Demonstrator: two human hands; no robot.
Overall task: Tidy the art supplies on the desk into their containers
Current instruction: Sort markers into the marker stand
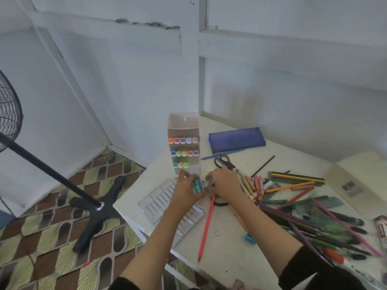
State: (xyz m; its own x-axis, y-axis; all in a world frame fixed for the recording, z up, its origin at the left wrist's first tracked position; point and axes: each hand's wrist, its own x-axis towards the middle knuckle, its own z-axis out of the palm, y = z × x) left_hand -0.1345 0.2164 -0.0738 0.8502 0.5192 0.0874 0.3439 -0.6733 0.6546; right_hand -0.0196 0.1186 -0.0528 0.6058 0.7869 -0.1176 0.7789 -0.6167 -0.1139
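My left hand [185,190] grips a green-capped marker [198,185] just in front of the white marker box [183,143], which stands upright with rows of colour-capped markers. My right hand [223,184] reaches beside it, fingers curled near the marker's far end; what they hold is hidden. A clear plastic marker tray [159,203] lies under my left forearm. A red pencil [206,227] lies between my arms. Loose crayons [254,184] and coloured pencils [297,181] spread to the right.
A blue pencil pouch [236,139] lies at the back with a blue pen [222,155] and scissors [225,162] before it. A blue sharpener [250,238] sits near my right forearm. A sketchbook [356,183] lies far right. A standing fan [62,181] is on the floor, left.
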